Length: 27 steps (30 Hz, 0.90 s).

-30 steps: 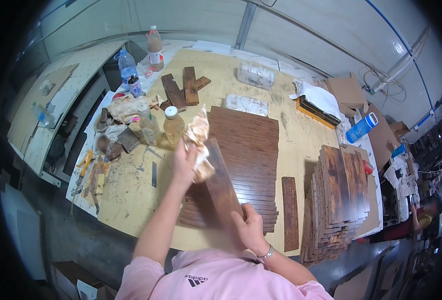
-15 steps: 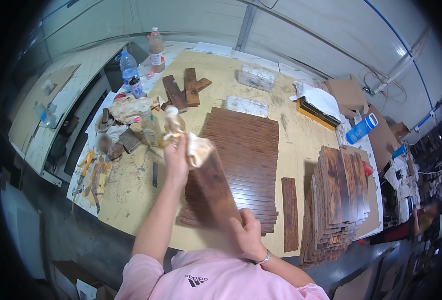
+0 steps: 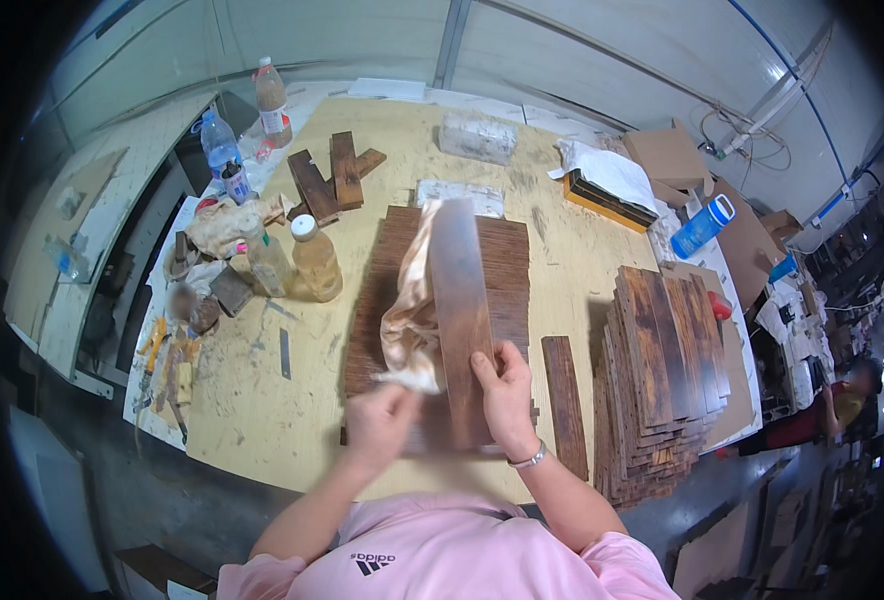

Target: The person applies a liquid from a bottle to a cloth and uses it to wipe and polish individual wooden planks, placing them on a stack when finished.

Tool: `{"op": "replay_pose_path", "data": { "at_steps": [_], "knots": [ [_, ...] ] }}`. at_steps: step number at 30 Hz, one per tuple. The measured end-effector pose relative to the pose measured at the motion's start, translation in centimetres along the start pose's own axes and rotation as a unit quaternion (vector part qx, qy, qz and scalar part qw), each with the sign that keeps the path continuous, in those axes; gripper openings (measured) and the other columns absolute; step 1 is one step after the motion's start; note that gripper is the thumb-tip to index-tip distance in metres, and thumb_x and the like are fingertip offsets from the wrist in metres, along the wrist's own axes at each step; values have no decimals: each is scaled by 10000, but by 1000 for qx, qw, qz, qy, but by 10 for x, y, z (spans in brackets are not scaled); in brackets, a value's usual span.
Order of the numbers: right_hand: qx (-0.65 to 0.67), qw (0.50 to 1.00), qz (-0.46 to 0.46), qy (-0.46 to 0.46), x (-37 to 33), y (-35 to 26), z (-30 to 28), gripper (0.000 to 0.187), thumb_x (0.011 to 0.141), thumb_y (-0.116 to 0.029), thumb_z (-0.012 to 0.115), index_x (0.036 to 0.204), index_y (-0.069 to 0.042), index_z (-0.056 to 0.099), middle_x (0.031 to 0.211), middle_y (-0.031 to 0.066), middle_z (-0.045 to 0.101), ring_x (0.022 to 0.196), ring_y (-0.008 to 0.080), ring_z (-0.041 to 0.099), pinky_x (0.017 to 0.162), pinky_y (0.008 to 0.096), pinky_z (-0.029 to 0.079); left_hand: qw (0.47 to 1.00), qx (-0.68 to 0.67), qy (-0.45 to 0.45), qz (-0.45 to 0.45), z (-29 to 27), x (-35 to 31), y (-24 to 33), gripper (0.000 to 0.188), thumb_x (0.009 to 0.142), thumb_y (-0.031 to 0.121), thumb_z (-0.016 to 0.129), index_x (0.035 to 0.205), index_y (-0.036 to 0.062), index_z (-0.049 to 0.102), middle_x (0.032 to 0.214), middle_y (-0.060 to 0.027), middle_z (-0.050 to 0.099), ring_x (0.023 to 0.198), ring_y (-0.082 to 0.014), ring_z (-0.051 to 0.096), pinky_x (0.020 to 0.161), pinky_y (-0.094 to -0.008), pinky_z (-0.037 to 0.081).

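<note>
A dark brown wood plank (image 3: 462, 290) stands tilted in front of me, its near part gripped by my right hand (image 3: 508, 397). My left hand (image 3: 383, 424), a little blurred, is closed on the lower end of a stained, cream-coloured cloth (image 3: 411, 325). The cloth hangs along the plank's left edge; whether it touches the plank there I cannot tell. Beneath both hands lies a wide layer of narrow brown wood strips (image 3: 372, 290) on the table, partly hidden by plank and cloth. A single plank (image 3: 565, 405) lies flat just right of that layer.
A tall stack of planks (image 3: 652, 390) stands at the right. Left are a bottle of yellowish liquid (image 3: 317, 265), crumpled rags (image 3: 227, 228) and tools (image 3: 157, 345). Several short wood pieces (image 3: 314, 185), white-wrapped blocks (image 3: 477, 137) and a blue bottle (image 3: 702, 228) sit farther back.
My left hand has drawn the cloth from the plank's far end toward me, and the cloth now hangs unfolded. The plank has swung more upright. The view has shifted slightly.
</note>
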State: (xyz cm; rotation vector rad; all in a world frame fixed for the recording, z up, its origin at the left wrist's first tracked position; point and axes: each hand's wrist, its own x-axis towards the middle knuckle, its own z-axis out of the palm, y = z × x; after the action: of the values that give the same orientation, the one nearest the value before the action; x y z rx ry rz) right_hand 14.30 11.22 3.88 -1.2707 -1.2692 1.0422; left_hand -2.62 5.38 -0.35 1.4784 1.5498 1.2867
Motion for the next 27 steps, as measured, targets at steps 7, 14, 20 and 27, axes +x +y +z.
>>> {"op": "replay_pose_path", "data": {
  "at_steps": [7,14,20,27],
  "knots": [
    [7,995,79,-64,-26,35,-15,122,926,-100,655,850,-37,584,732,-62,479,675,39,367,607,227,320,944,313,20,102,-14,74,-33,854,754,217,801,1471,76,358,1427,-170,459,1237,-329,495,1018,-442,412],
    [54,987,132,-69,-31,33,-34,122,927,-100,656,844,-41,590,729,-69,479,661,33,375,602,222,318,900,397,-63,165,6,112,-88,270,791,121,675,1058,84,679,992,-76,596,1001,-273,533,868,-434,412],
    [57,989,138,15,-25,45,-72,144,933,-118,651,828,-47,582,708,-75,455,647,31,356,587,233,306,991,125,27,28,-7,114,-43,139,819,73,643,954,42,653,1156,-134,619,1095,-260,599,898,-434,503],
    [285,917,275,-54,-9,32,-48,166,884,-83,646,1031,-15,611,936,67,686,820,120,635,705,292,534,895,121,-174,392,52,10,29,312,688,125,728,979,38,659,994,-145,665,865,-293,678,756,-391,574]
  ]
}}
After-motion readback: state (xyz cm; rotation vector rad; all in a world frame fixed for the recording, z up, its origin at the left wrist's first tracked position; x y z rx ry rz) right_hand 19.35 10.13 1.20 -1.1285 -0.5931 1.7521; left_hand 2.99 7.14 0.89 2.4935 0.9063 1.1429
